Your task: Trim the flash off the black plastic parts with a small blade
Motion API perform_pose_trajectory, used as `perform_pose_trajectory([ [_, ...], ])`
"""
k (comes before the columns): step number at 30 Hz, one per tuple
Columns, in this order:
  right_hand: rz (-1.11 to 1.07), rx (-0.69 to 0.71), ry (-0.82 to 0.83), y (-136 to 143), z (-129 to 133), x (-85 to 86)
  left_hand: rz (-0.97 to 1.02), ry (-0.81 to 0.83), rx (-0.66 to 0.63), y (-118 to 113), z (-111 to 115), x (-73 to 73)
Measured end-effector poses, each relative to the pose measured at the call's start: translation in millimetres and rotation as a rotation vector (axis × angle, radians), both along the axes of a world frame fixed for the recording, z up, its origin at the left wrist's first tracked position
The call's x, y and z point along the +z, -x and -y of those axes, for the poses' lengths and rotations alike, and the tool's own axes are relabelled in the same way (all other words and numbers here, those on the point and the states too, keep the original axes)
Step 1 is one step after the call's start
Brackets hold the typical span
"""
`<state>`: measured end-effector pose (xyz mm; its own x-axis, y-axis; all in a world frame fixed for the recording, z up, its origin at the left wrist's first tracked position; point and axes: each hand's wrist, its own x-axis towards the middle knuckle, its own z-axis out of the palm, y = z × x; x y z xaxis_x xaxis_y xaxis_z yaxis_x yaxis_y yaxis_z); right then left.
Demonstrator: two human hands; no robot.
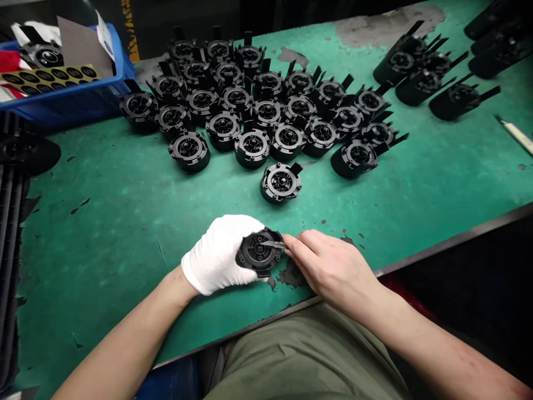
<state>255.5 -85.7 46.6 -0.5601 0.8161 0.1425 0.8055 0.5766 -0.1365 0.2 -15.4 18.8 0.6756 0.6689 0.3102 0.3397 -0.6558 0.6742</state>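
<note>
My left hand [225, 255], in a white glove, is wrapped round a round black plastic part [255, 255] close to the table's front edge. The part's ribbed face with its small central holes is turned up toward me. My bare right hand [320, 258] pinches a thin metal tool [275, 244], a blade or tweezers. Its pointed tip lies over the middle of the part. Just beyond my hands a single similar black part [282, 182] stands on the green table [125, 222].
Rows of similar black parts [251, 145] stand beyond my hands, with taller black cylinders [453, 100] at the back right. A blue bin [79, 105] at the left holds a sticker sheet [50, 76]. A pen-like tool [516, 135] lies at the right.
</note>
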Motion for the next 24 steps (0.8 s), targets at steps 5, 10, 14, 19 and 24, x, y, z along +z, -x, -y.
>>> perform_pose_trajectory([
  [5,0.030,0.024,-0.031,1,-1,3.6,0.006,0.008,0.009,-1,0,0.4],
  [10,0.042,0.041,-0.037,-1,-1,5.2,0.012,0.011,0.007,0,0,0.2],
  [14,0.064,0.056,-0.050,-2,1,8.3,0.006,0.010,0.016,0,0,0.2],
  [19,0.092,0.052,-0.046,1,5,11.9,0.015,0.006,-0.006,-1,-1,2.2],
  [24,0.098,0.058,-0.031,1,7,13.0,-0.003,0.019,0.016,0,-1,0.3],
])
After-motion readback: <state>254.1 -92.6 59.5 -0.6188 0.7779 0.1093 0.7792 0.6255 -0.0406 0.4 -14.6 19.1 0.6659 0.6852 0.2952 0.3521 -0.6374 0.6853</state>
